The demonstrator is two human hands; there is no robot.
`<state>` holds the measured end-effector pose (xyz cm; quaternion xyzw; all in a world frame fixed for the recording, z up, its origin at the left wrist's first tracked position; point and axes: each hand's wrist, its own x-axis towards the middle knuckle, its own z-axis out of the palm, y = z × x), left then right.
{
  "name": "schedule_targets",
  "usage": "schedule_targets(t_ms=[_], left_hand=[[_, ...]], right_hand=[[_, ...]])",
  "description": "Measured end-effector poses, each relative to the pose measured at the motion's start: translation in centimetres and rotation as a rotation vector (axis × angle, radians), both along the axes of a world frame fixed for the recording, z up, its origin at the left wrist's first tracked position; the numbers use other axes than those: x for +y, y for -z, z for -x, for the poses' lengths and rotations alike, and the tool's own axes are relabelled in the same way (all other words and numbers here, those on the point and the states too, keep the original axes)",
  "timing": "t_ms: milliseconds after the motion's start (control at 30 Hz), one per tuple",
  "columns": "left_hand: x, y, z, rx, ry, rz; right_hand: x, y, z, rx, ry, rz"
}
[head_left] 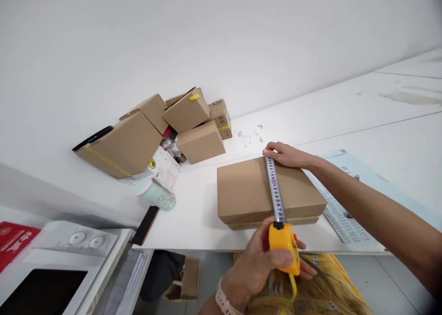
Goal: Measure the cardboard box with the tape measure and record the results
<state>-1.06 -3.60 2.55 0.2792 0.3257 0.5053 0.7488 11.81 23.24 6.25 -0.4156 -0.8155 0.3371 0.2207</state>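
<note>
A flat brown cardboard box (245,190) lies on the white table (193,223) in front of me. My left hand (265,264) is closed around a yellow tape measure (285,248) at the box's near edge. Its white tape blade (275,190) runs straight across the box top. My right hand (285,154) pinches the tape's end against the box's far edge.
A heap of cardboard boxes (155,131) leans on the wall at the back left. A pale green cup (157,195) lies on its side, with a black phone (145,225) at the table edge. A printed sheet (345,200) lies under my right forearm. A white machine (62,264) stands lower left.
</note>
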Motion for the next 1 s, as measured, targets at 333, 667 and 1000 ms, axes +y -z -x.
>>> schedule_targets(t_ms=[333,667,1000], left_hand=[[1.4,0.3,-3.3,-0.072,-0.054,-0.006],[1.6,-0.1,-3.8,-0.045,-0.090,0.017],[1.2,0.4,-3.4,-0.006,-0.085,-0.033]], right_hand=[[0.5,2.1,0.3,0.031,0.005,-0.098],[0.8,2.2,0.5,-0.051,0.041,-0.121],[0.1,1.7,0.2,0.151,0.152,-0.069]])
